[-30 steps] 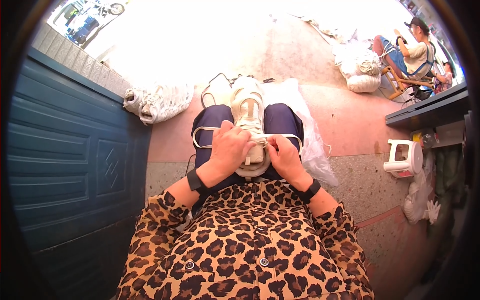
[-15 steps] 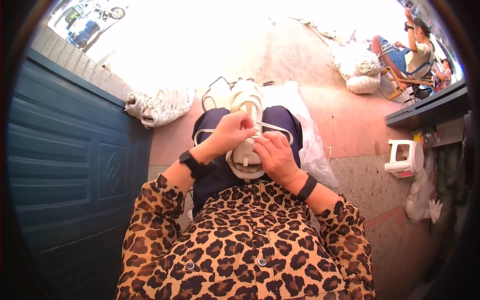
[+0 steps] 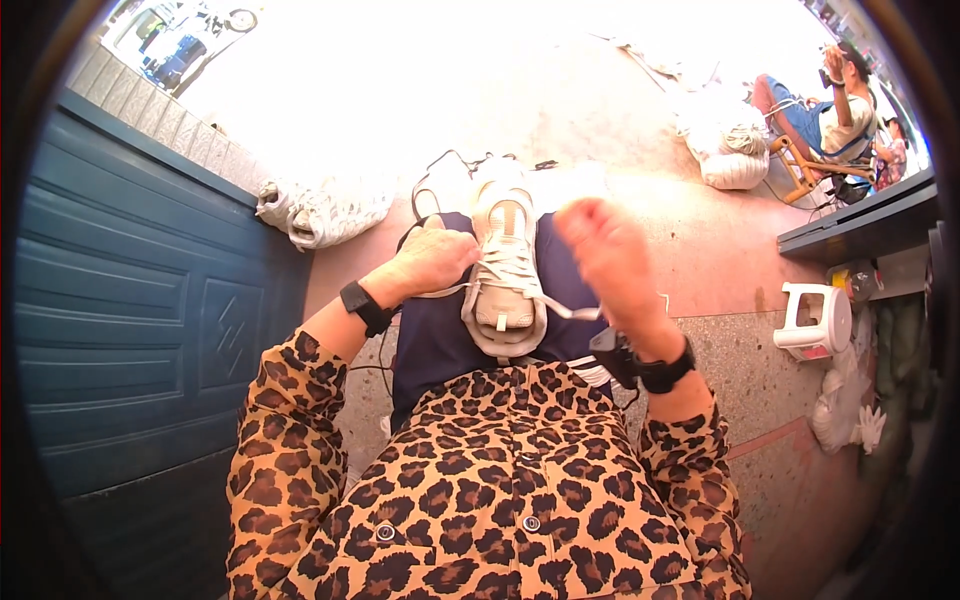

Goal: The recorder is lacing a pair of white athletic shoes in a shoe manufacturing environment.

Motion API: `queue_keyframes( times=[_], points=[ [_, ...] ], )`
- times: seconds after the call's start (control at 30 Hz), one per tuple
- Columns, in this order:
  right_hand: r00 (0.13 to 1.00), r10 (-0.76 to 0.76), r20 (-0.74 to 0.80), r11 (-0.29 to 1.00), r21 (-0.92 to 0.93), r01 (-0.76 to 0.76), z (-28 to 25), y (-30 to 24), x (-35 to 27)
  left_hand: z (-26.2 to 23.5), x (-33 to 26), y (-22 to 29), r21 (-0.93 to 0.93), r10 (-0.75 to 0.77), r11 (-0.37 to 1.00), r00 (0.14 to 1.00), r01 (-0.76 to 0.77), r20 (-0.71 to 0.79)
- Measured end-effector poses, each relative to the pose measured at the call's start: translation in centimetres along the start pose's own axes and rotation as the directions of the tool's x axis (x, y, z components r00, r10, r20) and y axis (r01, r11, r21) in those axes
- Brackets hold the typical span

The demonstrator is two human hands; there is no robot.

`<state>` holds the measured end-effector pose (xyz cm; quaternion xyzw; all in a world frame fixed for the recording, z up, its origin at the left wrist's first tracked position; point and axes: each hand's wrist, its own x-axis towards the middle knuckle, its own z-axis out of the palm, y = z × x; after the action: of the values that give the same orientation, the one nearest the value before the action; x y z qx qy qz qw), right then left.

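head view: both hands are working a white sneaker [image 3: 505, 262] lying on the lap.
left hand [image 3: 432, 260] is curling shut, pinching a flat white lace [image 3: 440, 291] beside the shoe; right hand [image 3: 608, 255] is lifting, blurred, fingers closing on the other lace end [image 3: 570, 312], forearms bending inward in leopard-print sleeves.

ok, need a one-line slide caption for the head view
Seated person's left hand and right hand pull white laces taut on a pale cream sneaker resting in the lap.
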<state>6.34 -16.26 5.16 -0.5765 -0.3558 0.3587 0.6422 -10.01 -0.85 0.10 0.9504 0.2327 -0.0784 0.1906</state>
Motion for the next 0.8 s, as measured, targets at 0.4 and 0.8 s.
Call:
queue_keyframes(
  times=[0.4, 0.8],
  points=[
    [0.852, 0.275, 0.445, 0.773, -0.629, 0.079, 4.1, 6.5, -5.4, -2.2, -3.3, 0.4, -0.640, 0.047, 0.759, 0.970, 0.121, 0.239],
    [0.896, -0.132, 0.424, 0.515, -0.743, 0.427, 5.6, 9.0, -4.8, -1.5, -3.8, 0.5, -0.678, -0.191, 0.616, 0.911, 0.401, 0.365]
  ],
)
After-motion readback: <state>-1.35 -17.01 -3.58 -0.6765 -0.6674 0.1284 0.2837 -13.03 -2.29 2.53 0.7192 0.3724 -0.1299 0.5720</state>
